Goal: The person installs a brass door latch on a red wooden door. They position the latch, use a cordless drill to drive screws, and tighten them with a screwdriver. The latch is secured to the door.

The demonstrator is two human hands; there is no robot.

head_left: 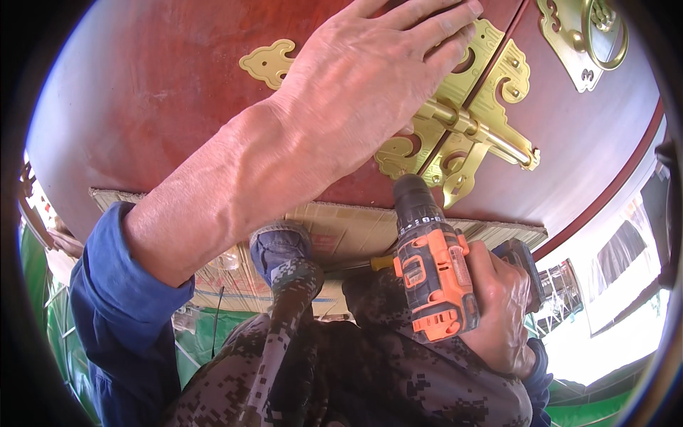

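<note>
My left hand (370, 78) lies flat with fingers stretched over the brass hardware on a reddish-brown polished wooden surface (171, 107). A brass latch with a sliding bolt (491, 135) shows beyond it, spanning a dark seam; part of the plate is covered by the hand. My right hand (498, 306) is closed around an orange and black cordless drill (437, 267). The drill's chuck points at the lower edge of the brass plate, close to the seam. Whether a bit touches a screw there cannot be made out.
Left of the latch is another brass plate (265, 64); a brass ring pull (605, 43) sits at the upper right. Flattened cardboard (348, 217) lies below the wood. My shoe (281, 245) rests there, near a yellow-handled tool (382, 262). Green sheeting (206, 334) shows at lower left.
</note>
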